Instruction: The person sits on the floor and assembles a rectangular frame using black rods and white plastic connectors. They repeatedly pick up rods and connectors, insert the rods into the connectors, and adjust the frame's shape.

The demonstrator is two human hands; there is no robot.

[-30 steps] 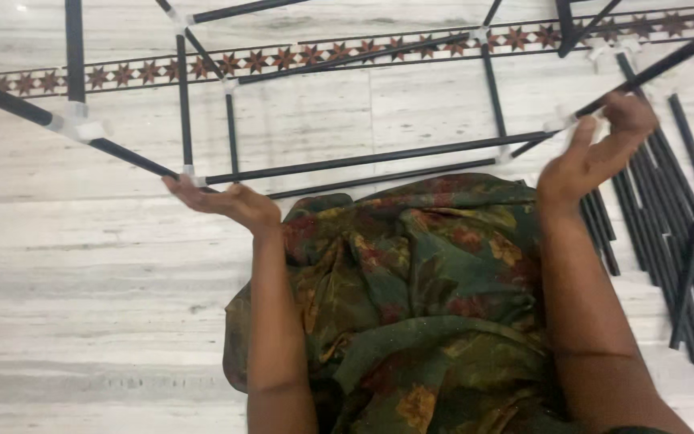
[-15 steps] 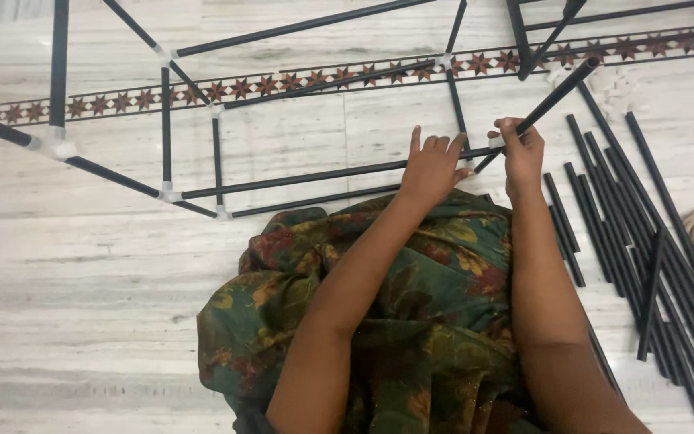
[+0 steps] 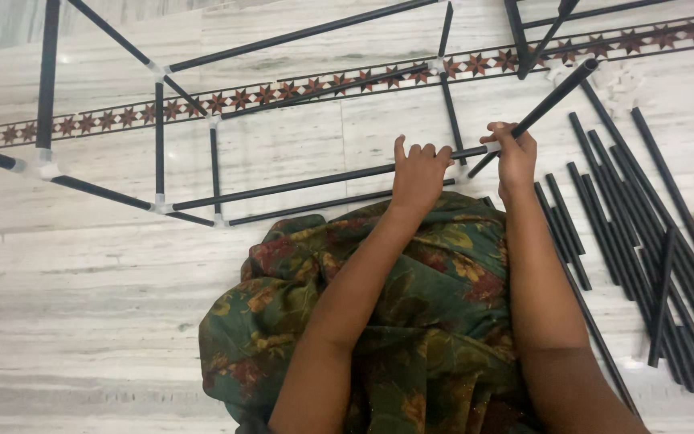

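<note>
Rod (image 3: pixel 548 100), black and slim, sat in my right hand (image 3: pixel 516 157) at upper right of centre in the frame; my fingers were wrapped shut around its lower end. Its long axis ran on a diagonal, low end by my hand, far end pointing up toward the upper right corner. My left hand (image 3: pixel 418 173) lay just beside, fingers curled over the long horizontal bar (image 3: pixel 283 186) of the frame, close to the white corner connector (image 3: pixel 463 170) between my two hands. Judged the rod stiff, light and smooth, likely to slide in a loose grip; best held near the end being seated, as held. Loose black rods (image 3: pixel 652 233) lay in a row on the marble floor (image 3: pixel 82 305) at right. My green patterned garment (image 3: pixel 411 305) filled the lower centre.
</note>
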